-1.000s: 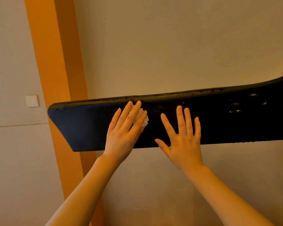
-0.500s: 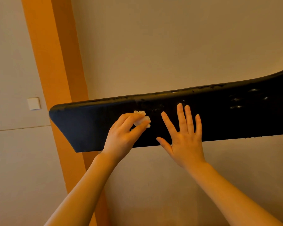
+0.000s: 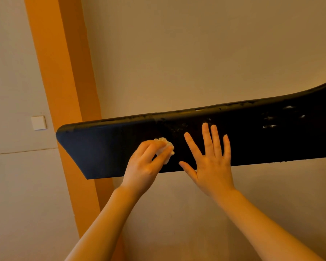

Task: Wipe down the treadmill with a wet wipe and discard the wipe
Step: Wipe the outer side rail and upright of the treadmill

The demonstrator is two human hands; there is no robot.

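A long black treadmill panel (image 3: 105, 147) stretches across the view from left to right, its top edge flecked with wet spots. My left hand (image 3: 144, 164) lies on the panel's lower middle with its fingers curled around a crumpled white wet wipe (image 3: 165, 147), which sticks out past the fingertips against the black surface. Just right of it, my right hand (image 3: 212, 162) presses flat on the panel with fingers spread and straight, holding nothing.
Behind the panel rises a beige wall (image 3: 196, 53) with an orange vertical pillar (image 3: 64, 72) at the left. A white wall switch (image 3: 38, 123) sits left of the pillar. Small bright glints (image 3: 269, 126) show on the panel's right part.
My left hand's fingers have curled from flat to bunched around the wipe and drawn slightly down the panel. My right hand has stayed flat in place.
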